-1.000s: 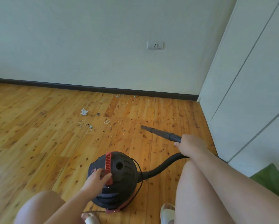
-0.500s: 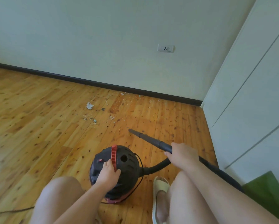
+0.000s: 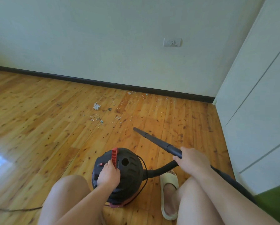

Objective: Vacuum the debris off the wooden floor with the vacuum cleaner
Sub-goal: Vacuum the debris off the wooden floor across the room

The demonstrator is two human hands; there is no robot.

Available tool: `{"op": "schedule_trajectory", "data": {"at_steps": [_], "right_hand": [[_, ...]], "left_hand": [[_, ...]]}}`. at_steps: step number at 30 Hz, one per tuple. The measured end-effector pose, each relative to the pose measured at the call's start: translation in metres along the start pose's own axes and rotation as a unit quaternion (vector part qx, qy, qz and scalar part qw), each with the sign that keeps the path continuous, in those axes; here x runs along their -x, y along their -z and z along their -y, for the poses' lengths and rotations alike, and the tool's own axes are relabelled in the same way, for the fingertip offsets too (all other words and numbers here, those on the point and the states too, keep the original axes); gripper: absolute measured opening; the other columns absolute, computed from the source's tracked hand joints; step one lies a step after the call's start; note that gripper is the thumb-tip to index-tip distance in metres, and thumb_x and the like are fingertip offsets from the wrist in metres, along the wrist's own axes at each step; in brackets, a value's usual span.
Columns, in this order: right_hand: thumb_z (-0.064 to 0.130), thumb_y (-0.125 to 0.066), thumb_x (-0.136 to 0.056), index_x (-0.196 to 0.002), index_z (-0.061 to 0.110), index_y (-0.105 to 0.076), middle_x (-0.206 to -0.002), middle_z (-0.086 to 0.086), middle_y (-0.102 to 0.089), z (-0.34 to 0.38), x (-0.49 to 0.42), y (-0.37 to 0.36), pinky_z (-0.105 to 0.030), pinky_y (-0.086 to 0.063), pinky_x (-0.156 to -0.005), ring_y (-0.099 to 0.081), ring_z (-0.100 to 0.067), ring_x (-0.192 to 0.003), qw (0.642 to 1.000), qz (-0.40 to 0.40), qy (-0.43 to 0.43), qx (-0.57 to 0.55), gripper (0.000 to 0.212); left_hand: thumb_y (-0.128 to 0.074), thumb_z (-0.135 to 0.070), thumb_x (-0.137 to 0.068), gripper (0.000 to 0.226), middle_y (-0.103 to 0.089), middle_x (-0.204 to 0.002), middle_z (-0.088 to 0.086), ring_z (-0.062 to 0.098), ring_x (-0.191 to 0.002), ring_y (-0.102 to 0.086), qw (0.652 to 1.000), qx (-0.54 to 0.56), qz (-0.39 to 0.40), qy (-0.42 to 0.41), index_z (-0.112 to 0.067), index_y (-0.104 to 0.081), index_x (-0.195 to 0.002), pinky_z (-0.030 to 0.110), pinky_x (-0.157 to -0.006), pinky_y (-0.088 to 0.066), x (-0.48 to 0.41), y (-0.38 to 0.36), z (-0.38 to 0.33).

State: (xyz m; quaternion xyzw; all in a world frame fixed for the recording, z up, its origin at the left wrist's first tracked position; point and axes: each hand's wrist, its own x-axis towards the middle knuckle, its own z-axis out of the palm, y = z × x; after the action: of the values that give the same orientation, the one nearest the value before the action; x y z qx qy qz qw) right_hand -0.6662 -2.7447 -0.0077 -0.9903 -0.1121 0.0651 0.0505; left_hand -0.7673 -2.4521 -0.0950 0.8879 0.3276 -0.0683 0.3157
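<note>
A black canister vacuum cleaner (image 3: 129, 174) with a red handle (image 3: 114, 155) stands on the wooden floor (image 3: 38, 127) between my knees. My left hand (image 3: 108, 174) lies on its top, fingers curled at the red handle beside a small red switch. My right hand (image 3: 191, 161) grips the black nozzle tube (image 3: 155, 141), whose tip points up and left, just short of the debris. Pale debris (image 3: 102, 116), a crumpled scrap and many crumbs, is scattered ahead towards the baseboard. The black hose (image 3: 162, 169) curves from the canister under my right hand.
A dark baseboard (image 3: 119, 86) runs along the white wall, which carries a socket (image 3: 172, 42). White cabinet doors (image 3: 257, 111) close off the right side. A cord (image 3: 14, 209) lies at lower left. My right foot wears a cream slipper (image 3: 168, 192). Something green (image 3: 275, 203) is at lower right.
The view has shifted and my knees have come up as I settle lower. My left hand has slid along the canister top to the red handle. The nozzle tip has swung left towards the debris.
</note>
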Motion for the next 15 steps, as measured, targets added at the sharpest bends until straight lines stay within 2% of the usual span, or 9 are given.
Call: {"op": "schedule_trajectory", "data": {"at_steps": [6,8,11,15], "right_hand": [[0.057,-0.048,-0.102,-0.117,0.025,-0.055,-0.094,0.009,-0.062,-0.004,0.006,-0.001,-0.021,-0.046,-0.061,-0.064,-0.010,-0.082,1.000,0.011,0.006,0.002,0.036],[0.057,-0.050,-0.101,-0.120,0.026,-0.056,-0.094,0.010,-0.063,-0.004,0.009,-0.003,-0.021,-0.052,-0.064,-0.064,-0.009,-0.080,1.000,0.009,0.016,0.001,0.036],[0.056,-0.050,-0.102,-0.127,0.025,-0.057,-0.099,0.008,-0.066,-0.001,0.013,-0.003,-0.022,-0.056,-0.071,-0.067,-0.011,-0.086,1.000,0.007,0.029,-0.003,0.041],[0.058,-0.050,-0.101,-0.133,0.025,-0.056,-0.107,0.008,-0.067,0.007,0.014,-0.004,-0.020,-0.054,-0.070,-0.068,-0.012,-0.094,0.999,-0.011,0.039,0.008,0.046]], "left_hand": [[-0.043,-0.018,-0.102,0.012,-0.062,-0.092,0.003,0.015,-0.066,-0.057,1.000,0.018,0.007,-0.013,-0.018,-0.054,-0.107,0.030,-0.054,-0.041,0.006,0.001,0.004],[-0.045,-0.020,-0.103,0.013,-0.063,-0.089,0.001,0.014,-0.064,-0.060,0.999,0.021,0.014,-0.022,-0.019,-0.055,-0.111,0.029,-0.054,-0.046,0.010,0.002,0.009],[-0.049,-0.020,-0.103,0.021,-0.064,-0.093,0.001,0.019,-0.070,-0.068,0.998,0.038,0.039,-0.024,-0.021,-0.051,-0.125,0.035,-0.061,-0.058,0.019,0.007,0.012],[-0.053,-0.021,-0.103,0.053,-0.064,-0.104,0.000,0.014,-0.079,-0.070,0.995,0.053,0.088,-0.011,-0.020,-0.033,-0.153,0.020,-0.056,-0.053,0.033,0.015,0.008]]}}
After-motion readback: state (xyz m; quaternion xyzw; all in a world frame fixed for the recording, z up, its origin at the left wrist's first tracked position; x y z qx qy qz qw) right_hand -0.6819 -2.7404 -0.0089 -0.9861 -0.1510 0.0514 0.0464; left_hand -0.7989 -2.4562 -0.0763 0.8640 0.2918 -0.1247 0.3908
